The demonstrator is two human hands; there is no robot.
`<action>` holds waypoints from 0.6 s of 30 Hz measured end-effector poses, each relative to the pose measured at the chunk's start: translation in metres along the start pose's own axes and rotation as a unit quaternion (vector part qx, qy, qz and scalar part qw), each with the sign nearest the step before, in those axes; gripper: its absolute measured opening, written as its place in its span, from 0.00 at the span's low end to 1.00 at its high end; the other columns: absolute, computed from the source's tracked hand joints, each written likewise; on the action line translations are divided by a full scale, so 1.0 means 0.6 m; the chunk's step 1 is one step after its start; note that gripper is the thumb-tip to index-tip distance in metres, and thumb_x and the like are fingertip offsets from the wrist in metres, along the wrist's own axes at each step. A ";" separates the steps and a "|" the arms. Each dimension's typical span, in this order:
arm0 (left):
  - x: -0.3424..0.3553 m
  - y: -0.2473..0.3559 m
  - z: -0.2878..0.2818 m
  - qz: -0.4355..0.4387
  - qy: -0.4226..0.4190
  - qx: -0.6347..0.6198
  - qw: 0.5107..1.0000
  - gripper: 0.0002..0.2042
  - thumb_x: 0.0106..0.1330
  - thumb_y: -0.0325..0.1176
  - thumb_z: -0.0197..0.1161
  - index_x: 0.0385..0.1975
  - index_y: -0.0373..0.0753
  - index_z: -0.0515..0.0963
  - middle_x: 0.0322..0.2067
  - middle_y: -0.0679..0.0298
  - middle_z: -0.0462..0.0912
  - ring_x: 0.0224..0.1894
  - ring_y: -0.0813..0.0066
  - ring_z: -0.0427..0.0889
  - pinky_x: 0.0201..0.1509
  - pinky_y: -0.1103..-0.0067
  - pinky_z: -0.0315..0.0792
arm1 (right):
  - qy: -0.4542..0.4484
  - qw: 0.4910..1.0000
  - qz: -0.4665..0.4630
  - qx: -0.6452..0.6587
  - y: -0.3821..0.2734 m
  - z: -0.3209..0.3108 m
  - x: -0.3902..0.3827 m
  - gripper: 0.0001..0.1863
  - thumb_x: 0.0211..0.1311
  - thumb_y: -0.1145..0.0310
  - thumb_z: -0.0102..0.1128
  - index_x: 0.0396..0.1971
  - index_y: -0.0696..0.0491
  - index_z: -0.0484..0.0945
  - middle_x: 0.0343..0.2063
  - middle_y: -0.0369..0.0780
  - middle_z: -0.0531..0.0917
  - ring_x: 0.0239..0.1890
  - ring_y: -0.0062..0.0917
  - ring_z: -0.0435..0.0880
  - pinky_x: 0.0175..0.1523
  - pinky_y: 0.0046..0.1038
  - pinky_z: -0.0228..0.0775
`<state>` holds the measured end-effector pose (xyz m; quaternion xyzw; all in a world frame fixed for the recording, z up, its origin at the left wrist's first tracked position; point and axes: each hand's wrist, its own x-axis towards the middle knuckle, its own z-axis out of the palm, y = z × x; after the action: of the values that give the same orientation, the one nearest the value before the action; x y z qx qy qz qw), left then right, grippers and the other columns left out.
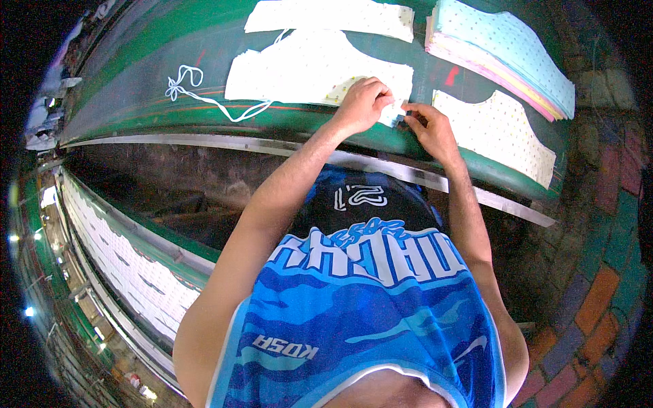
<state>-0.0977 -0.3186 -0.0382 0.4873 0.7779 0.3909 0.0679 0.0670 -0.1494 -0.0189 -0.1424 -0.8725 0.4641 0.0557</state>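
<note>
A stack of cut fabric pieces, white on top with a curved edge, lies on the green table in front of me. My left hand is closed over the stack's near right edge, its fingertips pinched on the cloth. A light blue layer shows below the white there. My right hand is bent at the same corner, thumb and forefinger closing on the cloth edge. How many layers the fingers hold is hidden. Right of that hand lies a spotted cream fabric piece.
A thick pile of blue, pink and yellow cut pieces sits at the far right. Another white stack lies at the back. White cord trails over the green table. A pale metal edge runs along its near side.
</note>
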 end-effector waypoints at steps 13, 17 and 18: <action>0.004 -0.009 -0.026 -0.193 -0.040 -0.274 0.941 0.09 0.78 0.37 0.66 0.45 0.38 0.83 0.37 0.73 0.82 0.40 0.85 0.76 0.48 0.81 0.72 | 0.118 0.971 0.114 0.172 -0.055 0.024 0.115 0.24 0.79 0.51 0.59 0.60 0.57 0.75 0.33 0.50 0.90 0.37 0.32 0.93 0.42 0.34 0.83; 0.000 -0.025 -0.020 -0.173 0.037 -0.399 0.900 0.09 0.77 0.36 0.68 0.45 0.36 0.83 0.38 0.70 0.83 0.41 0.85 0.77 0.47 0.82 0.73 | 0.026 0.956 0.101 0.275 -0.049 0.032 0.152 0.21 0.72 0.64 0.70 0.58 0.55 0.77 0.34 0.44 0.89 0.32 0.23 0.88 0.38 0.29 0.80; -0.003 -0.020 -0.022 -0.174 0.056 -0.387 0.904 0.09 0.77 0.36 0.68 0.45 0.36 0.83 0.38 0.70 0.84 0.41 0.85 0.77 0.47 0.82 0.73 | 0.035 0.957 0.107 0.266 -0.043 0.031 0.156 0.17 0.67 0.68 0.74 0.53 0.54 0.83 0.34 0.39 0.88 0.33 0.20 0.84 0.39 0.26 0.77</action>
<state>-0.1117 -0.3299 -0.0379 0.2572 0.6404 0.6698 0.2741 -0.0318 -0.1495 -0.0115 -0.2314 -0.6943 0.6776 0.0725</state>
